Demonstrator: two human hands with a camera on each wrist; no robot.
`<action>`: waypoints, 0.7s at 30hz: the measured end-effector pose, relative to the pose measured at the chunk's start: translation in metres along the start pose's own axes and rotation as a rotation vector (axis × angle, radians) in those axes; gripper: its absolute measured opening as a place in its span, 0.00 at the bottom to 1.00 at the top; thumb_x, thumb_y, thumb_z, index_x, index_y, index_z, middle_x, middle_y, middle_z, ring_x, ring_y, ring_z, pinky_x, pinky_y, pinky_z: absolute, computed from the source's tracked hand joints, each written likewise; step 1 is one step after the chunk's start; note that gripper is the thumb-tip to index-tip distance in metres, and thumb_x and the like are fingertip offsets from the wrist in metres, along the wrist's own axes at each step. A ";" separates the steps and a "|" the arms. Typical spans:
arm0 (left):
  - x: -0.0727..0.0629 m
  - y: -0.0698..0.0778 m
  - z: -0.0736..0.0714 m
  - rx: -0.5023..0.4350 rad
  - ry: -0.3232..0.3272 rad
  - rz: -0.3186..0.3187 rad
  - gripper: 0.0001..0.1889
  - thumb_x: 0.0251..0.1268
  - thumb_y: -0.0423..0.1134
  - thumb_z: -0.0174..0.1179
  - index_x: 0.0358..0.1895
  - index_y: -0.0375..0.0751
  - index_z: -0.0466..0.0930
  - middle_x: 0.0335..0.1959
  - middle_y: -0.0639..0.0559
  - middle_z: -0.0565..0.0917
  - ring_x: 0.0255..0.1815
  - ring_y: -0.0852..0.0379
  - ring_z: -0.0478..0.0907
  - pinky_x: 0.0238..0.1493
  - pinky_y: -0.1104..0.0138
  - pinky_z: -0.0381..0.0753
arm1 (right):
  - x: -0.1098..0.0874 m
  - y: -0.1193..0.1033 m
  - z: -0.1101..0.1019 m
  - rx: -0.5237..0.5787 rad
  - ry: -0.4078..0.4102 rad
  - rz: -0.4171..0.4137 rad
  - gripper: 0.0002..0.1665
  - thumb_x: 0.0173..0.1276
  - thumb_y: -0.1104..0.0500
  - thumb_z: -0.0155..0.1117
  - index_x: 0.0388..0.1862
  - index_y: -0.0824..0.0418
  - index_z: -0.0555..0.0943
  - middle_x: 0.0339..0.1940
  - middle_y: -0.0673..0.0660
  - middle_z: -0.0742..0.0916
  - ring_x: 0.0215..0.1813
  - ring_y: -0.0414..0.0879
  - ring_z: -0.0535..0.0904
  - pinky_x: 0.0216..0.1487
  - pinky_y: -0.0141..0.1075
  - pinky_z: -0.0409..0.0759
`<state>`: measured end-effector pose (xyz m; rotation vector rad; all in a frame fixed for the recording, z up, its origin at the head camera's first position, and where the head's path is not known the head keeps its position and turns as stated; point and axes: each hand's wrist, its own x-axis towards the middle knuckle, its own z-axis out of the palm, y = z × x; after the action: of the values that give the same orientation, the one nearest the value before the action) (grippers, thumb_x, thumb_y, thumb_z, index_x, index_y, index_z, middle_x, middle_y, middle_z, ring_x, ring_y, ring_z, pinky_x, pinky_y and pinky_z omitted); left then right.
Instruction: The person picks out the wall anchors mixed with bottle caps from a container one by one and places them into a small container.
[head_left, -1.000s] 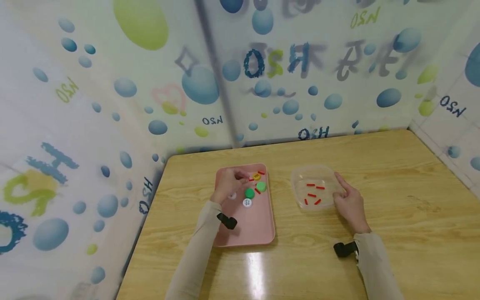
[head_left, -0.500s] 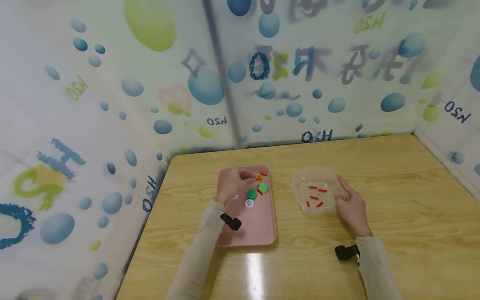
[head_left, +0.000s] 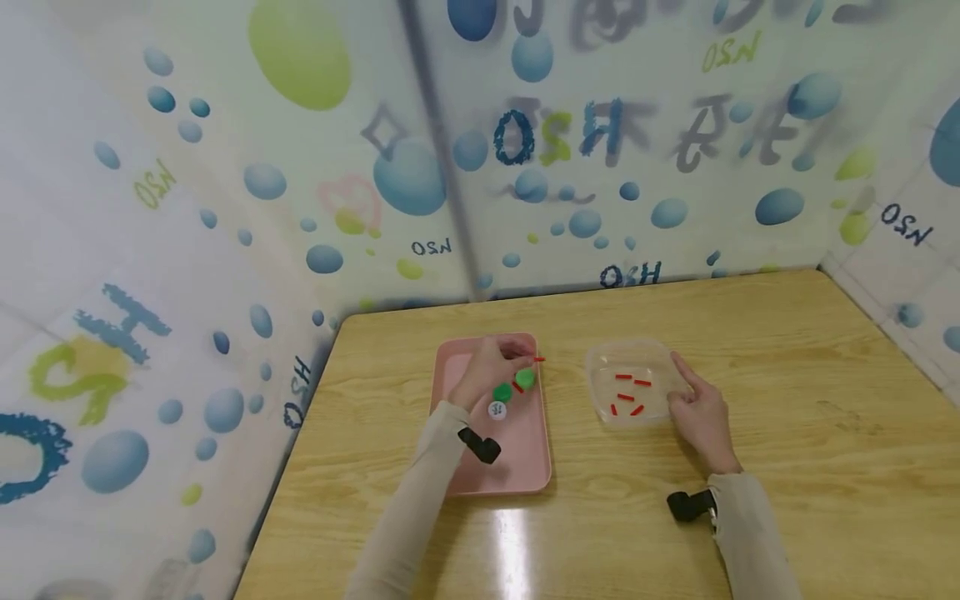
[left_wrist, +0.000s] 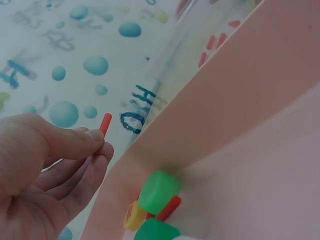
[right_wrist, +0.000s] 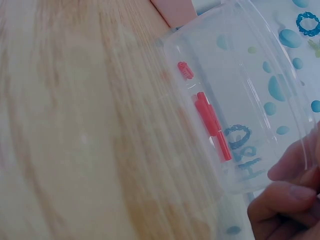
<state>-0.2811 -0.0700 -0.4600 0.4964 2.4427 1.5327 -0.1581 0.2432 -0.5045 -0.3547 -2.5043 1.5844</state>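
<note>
The left hand (head_left: 486, 371) pinches a short red stick (left_wrist: 106, 125) between thumb and fingertips; the stick points up and out from the grip in the left wrist view, and in the head view it shows across the right rim of the pink tray (head_left: 517, 458). The right hand (head_left: 703, 410) grips the right edge of a clear container (head_left: 600, 360) between thumb and fingers.

Just beside the left hand, in the tray, lie a light green cap (head_left: 525, 379) and a dark green cap (head_left: 502, 392), with another red stick (head_left: 517, 387) between them. A white cap (head_left: 497, 410) with dark markings lies on the near side of the dark green one. A yellow cap (left_wrist: 132, 216) sits next to the light green cap in the left wrist view.

Five red sticks (head_left: 626, 397) lie scattered in the container, which stands to the right of the tray, apart from it. Both rest on a wooden table (head_left: 600, 517). Behind it rises a pale wall (head_left: 660, 175) with blue and green bubbles and reversed lettering.
</note>
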 end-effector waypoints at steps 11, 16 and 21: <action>0.004 0.010 0.017 0.049 -0.033 0.055 0.12 0.67 0.34 0.67 0.50 0.33 0.86 0.41 0.47 0.89 0.41 0.54 0.86 0.44 0.52 0.87 | 0.003 0.000 -0.002 -0.008 0.017 0.003 0.41 0.67 0.67 0.50 0.80 0.50 0.64 0.11 0.41 0.62 0.14 0.36 0.56 0.17 0.31 0.61; 0.008 0.013 0.027 0.066 -0.044 0.055 0.12 0.66 0.35 0.68 0.50 0.33 0.86 0.42 0.47 0.90 0.41 0.57 0.86 0.42 0.62 0.86 | 0.003 0.001 -0.002 -0.006 0.017 -0.004 0.41 0.67 0.67 0.51 0.80 0.50 0.64 0.10 0.41 0.63 0.14 0.36 0.56 0.16 0.31 0.61; 0.011 0.017 0.036 0.082 -0.060 0.061 0.11 0.65 0.34 0.69 0.48 0.34 0.87 0.41 0.47 0.90 0.39 0.60 0.86 0.39 0.70 0.84 | 0.003 0.001 -0.002 0.009 0.013 -0.004 0.41 0.67 0.67 0.50 0.80 0.51 0.64 0.10 0.41 0.63 0.13 0.36 0.56 0.16 0.31 0.61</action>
<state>-0.2758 -0.0293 -0.4601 0.6282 2.4734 1.4231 -0.1603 0.2463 -0.5044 -0.3577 -2.4859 1.5862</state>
